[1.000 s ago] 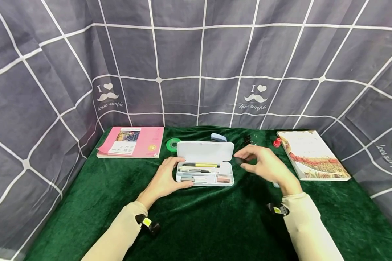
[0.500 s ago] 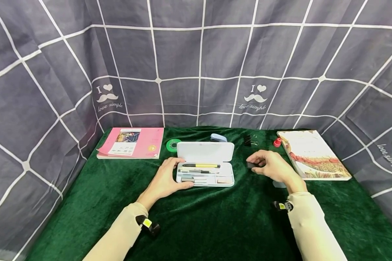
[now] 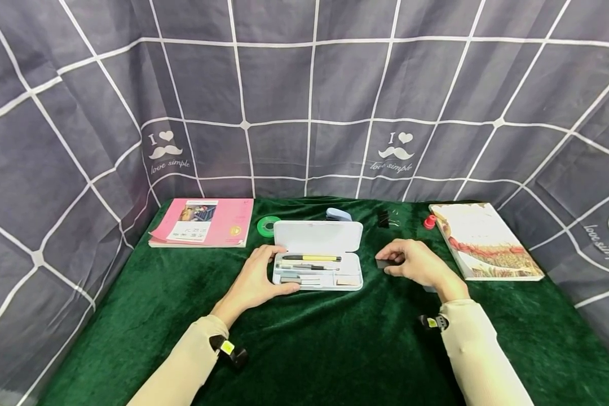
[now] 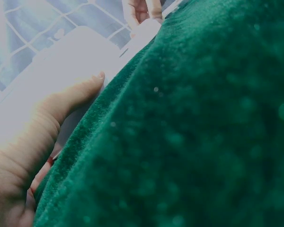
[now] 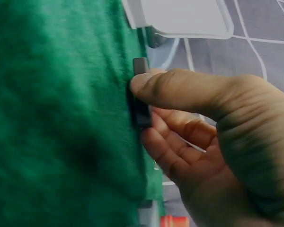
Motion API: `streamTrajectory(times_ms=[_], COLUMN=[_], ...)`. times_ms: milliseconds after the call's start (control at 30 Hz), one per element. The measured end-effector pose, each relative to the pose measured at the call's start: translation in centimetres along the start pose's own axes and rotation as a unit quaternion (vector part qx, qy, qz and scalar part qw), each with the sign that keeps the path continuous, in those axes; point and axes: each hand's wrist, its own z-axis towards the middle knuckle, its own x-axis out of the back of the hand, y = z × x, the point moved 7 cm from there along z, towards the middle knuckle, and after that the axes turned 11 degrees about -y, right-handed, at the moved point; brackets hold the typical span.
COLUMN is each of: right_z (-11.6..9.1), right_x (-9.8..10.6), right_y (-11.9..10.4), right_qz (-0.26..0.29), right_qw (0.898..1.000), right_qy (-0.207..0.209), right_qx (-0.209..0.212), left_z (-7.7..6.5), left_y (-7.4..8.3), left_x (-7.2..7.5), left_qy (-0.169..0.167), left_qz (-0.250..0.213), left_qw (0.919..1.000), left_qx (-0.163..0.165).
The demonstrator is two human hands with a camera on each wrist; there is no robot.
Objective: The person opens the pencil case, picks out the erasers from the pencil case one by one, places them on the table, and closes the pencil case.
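A white pencil case (image 3: 318, 283) lies with its lid (image 3: 318, 235) raised, holding a yellow-and-black pen (image 3: 312, 258), other slim writing tools and a small pale block (image 3: 347, 280) in the front right compartment. My left hand (image 3: 256, 279) grips the case's left end, thumb along the front edge and fingers at the back. To the right of the case, my right hand (image 3: 413, 262) pinches a small dark rectangular block (image 5: 142, 111) between thumb and fingers, at or just above the cloth; the right wrist view does not settle whether it touches.
Behind the case are a green tape roll (image 3: 268, 226) and a blue stapler-like object (image 3: 339, 214). A black binder clip (image 3: 384, 219) and a red stamp-like piece (image 3: 429, 221) lie right of it. A pink book (image 3: 223, 225) and a white illustrated book (image 3: 487, 242) flank them. Something pale (image 3: 429, 288) is mostly behind my right wrist.
My right hand, with the dark block, moved from beside the case to the right, then slightly back left and nearer me. My left hand has kept its place on the case.
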Motion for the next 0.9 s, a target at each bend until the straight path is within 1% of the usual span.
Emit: streamTrajectory(times_ms=[100, 367, 467, 567, 700, 800, 900], right_z=[0.2, 0.1, -0.1, -0.4, -0.5, -0.4, -0.1], right_x=[-0.3, -0.4, 0.0, 0.9, 1.8, 1.9, 1.3], right_y=[-0.1, -0.3, -0.6, -1.4, -3.5, -5.2, -6.5], right_qz=[-0.003, -0.006, 0.009, 0.029, 0.061, 0.09, 0.112], right_qw=[1.0, 1.0, 1.0, 0.999, 0.995, 0.989, 0.985], right_qy=[-0.01, -0.021, -0.013, 0.015, 0.046, 0.047, 0.035], right_qx=[0.001, 0.001, 0.008, 0.029, 0.071, 0.104, 0.128], left_z=[0.0, 0.0, 0.0, 0.0, -0.1, -0.1, 0.0], left_y=[0.0, 0.0, 0.0, -0.1, -0.1, -0.1, -0.2], left_x=[0.0, 0.1, 0.0, -0.1, -0.1, -0.1, -0.1], left_qy=[0.0, -0.002, -0.005, -0.006, -0.007, -0.005, -0.003], left_qz=[-0.001, -0.003, -0.004, -0.002, 0.001, 0.003, 0.002], left_qw=[1.0, 1.0, 1.0, 1.0, 0.9999, 1.0, 1.0], left_qx=[-0.002, 0.001, 0.003, 0.006, 0.008, 0.005, 0.004])
